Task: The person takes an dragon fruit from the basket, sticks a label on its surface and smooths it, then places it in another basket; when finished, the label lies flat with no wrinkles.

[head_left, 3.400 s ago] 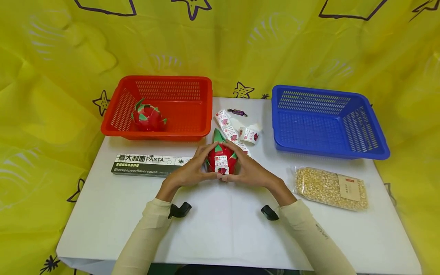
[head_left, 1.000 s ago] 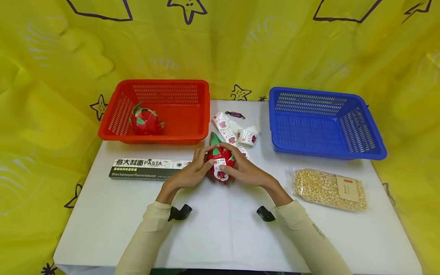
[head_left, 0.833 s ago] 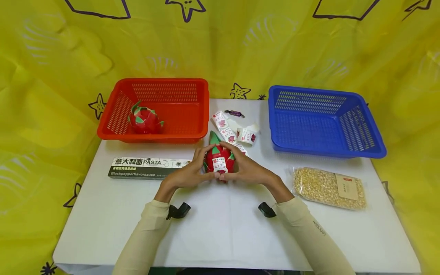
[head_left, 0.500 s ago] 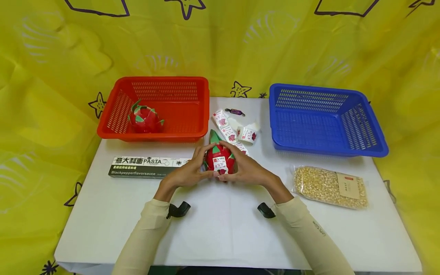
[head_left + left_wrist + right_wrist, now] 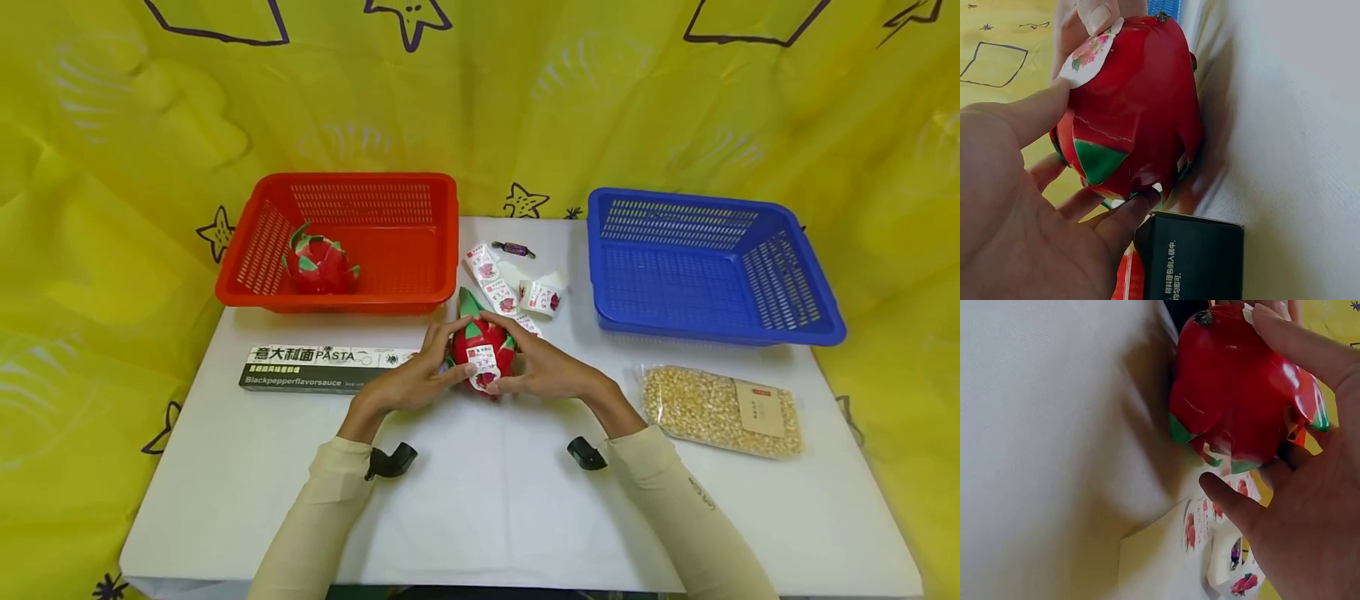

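Observation:
A red dragon fruit (image 5: 504, 358) with green leaf tips lies on the table between both hands. It looks glossy, and a white label sticker (image 5: 482, 360) with a printed fruit is on its near face. My left hand (image 5: 415, 377) grips the fruit's left side, with its thumb on the sticker's edge. On the opposite side my right hand (image 5: 551, 371) holds it, thumb at the sticker's lower right. The left wrist view shows the sticker's rim (image 5: 1088, 62) under both thumbs. In the right wrist view the fruit (image 5: 1235, 394) sits against the right palm side.
A red basket (image 5: 405, 292) at back left holds another dragon fruit (image 5: 322, 267). At back right stands a blue basket (image 5: 720, 329). A pasta box (image 5: 307, 368), label strip (image 5: 498, 293), wrapped candy (image 5: 513, 248) and bag of corn kernels (image 5: 697, 404) lie around.
The thumbs met at the sticker's lower edge half a second ago; now they are apart on its two sides. The fruit and sticker have tilted slightly. Other things stay put.

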`<action>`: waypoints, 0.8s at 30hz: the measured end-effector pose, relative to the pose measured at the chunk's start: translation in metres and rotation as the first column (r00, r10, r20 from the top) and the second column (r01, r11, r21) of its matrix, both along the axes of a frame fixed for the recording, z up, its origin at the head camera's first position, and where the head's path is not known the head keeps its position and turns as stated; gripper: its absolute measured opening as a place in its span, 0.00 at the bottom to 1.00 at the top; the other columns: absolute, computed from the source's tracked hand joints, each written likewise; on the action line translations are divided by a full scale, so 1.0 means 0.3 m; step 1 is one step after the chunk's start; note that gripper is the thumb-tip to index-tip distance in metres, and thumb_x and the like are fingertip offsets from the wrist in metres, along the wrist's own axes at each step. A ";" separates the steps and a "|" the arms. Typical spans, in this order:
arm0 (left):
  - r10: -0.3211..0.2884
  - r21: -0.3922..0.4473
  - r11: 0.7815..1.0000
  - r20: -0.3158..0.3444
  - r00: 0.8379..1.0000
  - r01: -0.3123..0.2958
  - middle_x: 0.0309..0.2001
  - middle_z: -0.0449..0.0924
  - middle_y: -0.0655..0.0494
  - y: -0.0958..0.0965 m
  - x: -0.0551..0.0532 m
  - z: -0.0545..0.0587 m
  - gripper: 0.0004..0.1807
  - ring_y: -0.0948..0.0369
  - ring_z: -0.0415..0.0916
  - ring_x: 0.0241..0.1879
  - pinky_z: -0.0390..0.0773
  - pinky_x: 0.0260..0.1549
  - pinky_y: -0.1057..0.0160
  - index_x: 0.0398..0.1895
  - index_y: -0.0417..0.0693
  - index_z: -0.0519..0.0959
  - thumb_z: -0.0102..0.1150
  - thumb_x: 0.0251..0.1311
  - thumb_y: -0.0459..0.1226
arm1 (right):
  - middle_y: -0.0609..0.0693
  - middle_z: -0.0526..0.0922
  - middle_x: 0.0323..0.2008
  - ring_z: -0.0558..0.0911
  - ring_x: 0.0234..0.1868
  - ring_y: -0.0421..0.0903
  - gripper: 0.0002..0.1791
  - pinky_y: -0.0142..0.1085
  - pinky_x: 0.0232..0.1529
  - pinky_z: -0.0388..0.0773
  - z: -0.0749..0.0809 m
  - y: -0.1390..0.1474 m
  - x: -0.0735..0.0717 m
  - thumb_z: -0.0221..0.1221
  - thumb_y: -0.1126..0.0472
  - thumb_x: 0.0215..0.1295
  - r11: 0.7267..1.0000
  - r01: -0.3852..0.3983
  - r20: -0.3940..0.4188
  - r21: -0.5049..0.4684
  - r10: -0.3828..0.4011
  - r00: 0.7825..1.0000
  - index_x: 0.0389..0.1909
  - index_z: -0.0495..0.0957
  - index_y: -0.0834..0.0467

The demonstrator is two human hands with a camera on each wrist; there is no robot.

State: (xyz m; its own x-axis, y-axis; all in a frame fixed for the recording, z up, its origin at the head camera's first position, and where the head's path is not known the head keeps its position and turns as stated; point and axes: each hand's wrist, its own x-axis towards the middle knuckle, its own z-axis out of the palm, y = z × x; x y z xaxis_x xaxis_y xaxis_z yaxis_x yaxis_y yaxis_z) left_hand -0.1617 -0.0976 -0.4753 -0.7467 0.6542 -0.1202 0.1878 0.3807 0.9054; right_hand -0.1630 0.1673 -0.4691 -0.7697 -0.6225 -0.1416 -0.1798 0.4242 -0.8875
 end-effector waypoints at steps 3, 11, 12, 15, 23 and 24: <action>-0.003 0.007 1.000 -0.013 1.000 0.003 0.76 0.48 0.41 0.001 0.000 -0.004 0.41 0.40 0.47 0.80 0.58 0.76 0.34 0.86 0.56 0.43 0.54 0.81 0.43 | 0.51 0.62 0.79 0.67 0.77 0.57 0.54 0.57 0.75 0.68 -0.010 0.007 -0.006 0.73 0.54 0.67 1.000 0.009 0.022 -0.017 -0.008 1.000 0.85 0.50 0.36; 0.036 -0.037 0.999 0.000 0.999 -0.036 0.83 0.36 0.39 0.014 0.011 -0.001 0.44 0.40 0.43 0.82 0.57 0.77 0.36 0.86 0.55 0.42 0.57 0.79 0.46 | 0.51 0.62 0.78 0.69 0.75 0.56 0.41 0.57 0.73 0.71 -0.018 0.005 -0.007 0.61 0.57 0.78 0.994 -0.002 0.063 -0.112 0.009 0.998 0.84 0.53 0.38; 0.045 -0.047 0.998 0.003 0.999 -0.045 0.84 0.31 0.39 0.017 0.013 0.001 0.44 0.40 0.42 0.83 0.57 0.77 0.36 0.86 0.54 0.41 0.57 0.79 0.47 | 0.52 0.61 0.78 0.68 0.75 0.56 0.41 0.58 0.74 0.70 -0.013 0.004 -0.006 0.61 0.57 0.78 0.993 -0.008 0.058 -0.118 0.015 0.998 0.84 0.53 0.39; 0.059 -0.053 0.997 -0.002 0.998 -0.059 0.84 0.24 0.39 0.022 0.016 0.006 0.44 0.38 0.40 0.83 0.56 0.77 0.35 0.86 0.54 0.42 0.56 0.79 0.48 | 0.53 0.60 0.79 0.67 0.76 0.57 0.39 0.60 0.74 0.68 -0.004 0.003 -0.006 0.58 0.58 0.79 0.992 -0.026 0.044 -0.124 0.032 0.999 0.85 0.52 0.43; 0.042 -0.017 0.999 -0.012 0.999 -0.042 0.85 0.26 0.39 0.025 0.007 0.000 0.40 0.41 0.29 0.84 0.49 0.78 0.31 0.85 0.55 0.44 0.54 0.81 0.44 | 0.52 0.56 0.82 0.64 0.78 0.57 0.40 0.59 0.75 0.67 -0.009 0.016 -0.013 0.57 0.57 0.80 0.994 -0.044 0.048 -0.097 0.049 0.998 0.86 0.50 0.42; 0.051 -0.018 0.999 -0.009 0.999 -0.051 0.85 0.24 0.39 0.027 0.008 -0.001 0.39 0.41 0.28 0.84 0.49 0.78 0.31 0.85 0.55 0.45 0.54 0.81 0.45 | 0.52 0.56 0.82 0.64 0.78 0.57 0.40 0.58 0.75 0.68 -0.011 0.016 -0.013 0.57 0.57 0.81 0.994 -0.041 0.054 -0.100 0.047 0.997 0.86 0.50 0.42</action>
State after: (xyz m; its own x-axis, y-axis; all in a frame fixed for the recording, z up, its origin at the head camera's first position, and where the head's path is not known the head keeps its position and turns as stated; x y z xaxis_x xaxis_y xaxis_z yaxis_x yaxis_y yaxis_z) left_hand -0.1592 -0.0895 -0.4755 -0.7803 0.6127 -0.1255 0.1752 0.4068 0.8966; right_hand -0.1669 0.1720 -0.4723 -0.7339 -0.6685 -0.1200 -0.1453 0.3271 -0.9338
